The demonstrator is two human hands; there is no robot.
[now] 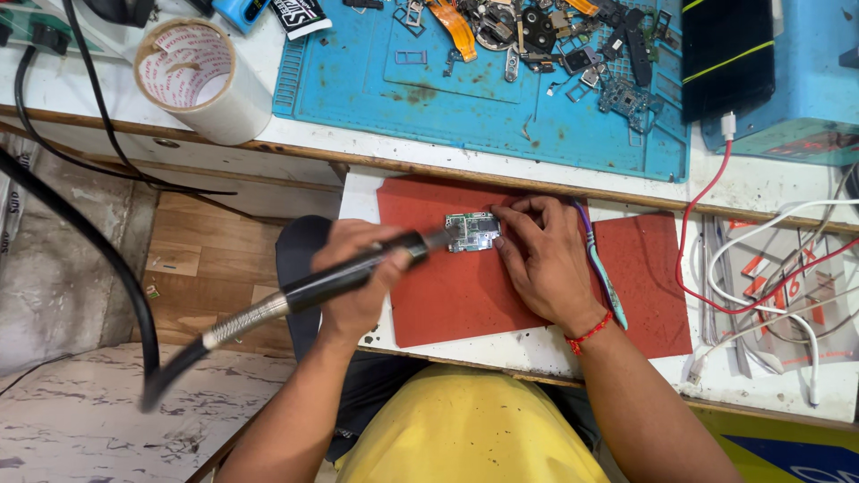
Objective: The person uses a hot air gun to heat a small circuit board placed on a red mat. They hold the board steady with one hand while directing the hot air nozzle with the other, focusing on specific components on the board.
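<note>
A small green circuit board lies on a red mat on a pull-out shelf. My left hand grips a black hot-air tool handle with a metal flex hose; its nozzle tip touches the board's left edge. My right hand rests on the mat, fingertips pressing the board's right side. A teal toothbrush lies under that hand.
A blue work mat on the bench above holds several phone parts. A tape roll stands at the left, a dark phone with a red cable at the right. White cables lie tangled at the far right.
</note>
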